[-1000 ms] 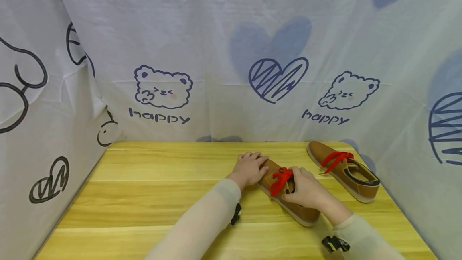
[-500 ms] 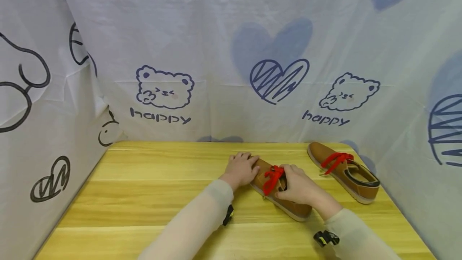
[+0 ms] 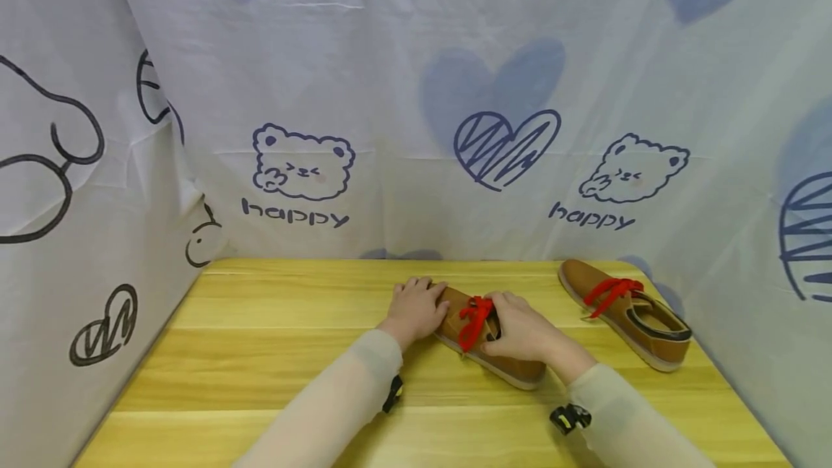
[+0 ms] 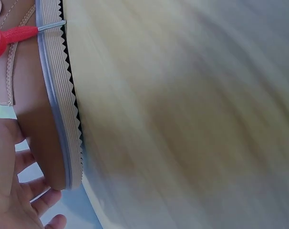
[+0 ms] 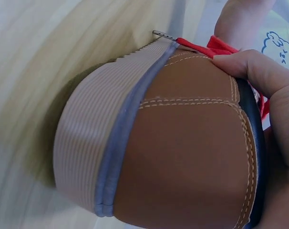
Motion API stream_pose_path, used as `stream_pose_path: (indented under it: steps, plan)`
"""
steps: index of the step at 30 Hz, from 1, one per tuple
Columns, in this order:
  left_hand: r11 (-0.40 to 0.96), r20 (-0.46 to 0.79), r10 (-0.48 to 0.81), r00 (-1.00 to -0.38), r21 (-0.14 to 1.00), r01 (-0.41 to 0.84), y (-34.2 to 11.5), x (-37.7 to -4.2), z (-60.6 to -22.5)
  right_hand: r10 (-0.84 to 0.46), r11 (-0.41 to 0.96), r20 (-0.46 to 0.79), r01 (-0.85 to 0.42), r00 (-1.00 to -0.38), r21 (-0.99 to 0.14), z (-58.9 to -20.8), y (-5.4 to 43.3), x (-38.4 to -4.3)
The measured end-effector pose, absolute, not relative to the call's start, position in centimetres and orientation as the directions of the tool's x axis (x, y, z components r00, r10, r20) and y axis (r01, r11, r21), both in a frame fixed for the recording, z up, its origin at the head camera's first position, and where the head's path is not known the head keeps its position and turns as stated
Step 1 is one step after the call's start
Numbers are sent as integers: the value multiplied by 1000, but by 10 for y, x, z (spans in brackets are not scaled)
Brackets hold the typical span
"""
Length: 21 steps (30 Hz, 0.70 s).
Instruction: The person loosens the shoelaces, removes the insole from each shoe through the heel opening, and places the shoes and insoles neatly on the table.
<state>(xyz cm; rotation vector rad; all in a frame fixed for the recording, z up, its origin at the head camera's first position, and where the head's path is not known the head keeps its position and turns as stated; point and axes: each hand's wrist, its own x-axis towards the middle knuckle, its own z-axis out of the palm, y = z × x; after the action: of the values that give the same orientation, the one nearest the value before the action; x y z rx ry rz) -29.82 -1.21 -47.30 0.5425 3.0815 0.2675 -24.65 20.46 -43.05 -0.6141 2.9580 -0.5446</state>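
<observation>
A brown lace-up shoe point(image 3: 510, 367) with a red shoelace point(image 3: 474, 323) sits on the wooden table, its toe to the far left and its heel nearer me. My left hand point(image 3: 416, 313) grips the toe. In the left wrist view the left fingers point(image 4: 42, 200) curl about the toe end. My right hand point(image 3: 523, 331) holds the shoe at its opening, behind the bow. The right wrist view has the right thumb point(image 5: 256, 71) on the collar side by the lace; the other right fingers are mostly hidden. Part of the pale ribbed sole point(image 5: 89, 138) appears tilted off the table there.
A matching brown shoe point(image 3: 578, 279) with a red lace lies at the table's back right, toe pointing away to the left. White cloth point(image 3: 403, 78) with blue hearts and bears hangs behind and at both sides. The wooden table point(image 3: 273, 360) extends leftward.
Both hands and the gripped shoe have moved left across the table, a little at each step. The other shoe has stayed in its place; the view has shifted slightly.
</observation>
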Motion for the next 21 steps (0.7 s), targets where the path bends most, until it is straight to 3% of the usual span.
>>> stream_pose_path:
  steps: [21]
  plan:
    - [963,25,210,-977,168,212,-41,-278,-469,-550,796,-3,-522,-835,-306,-435,187,-265]
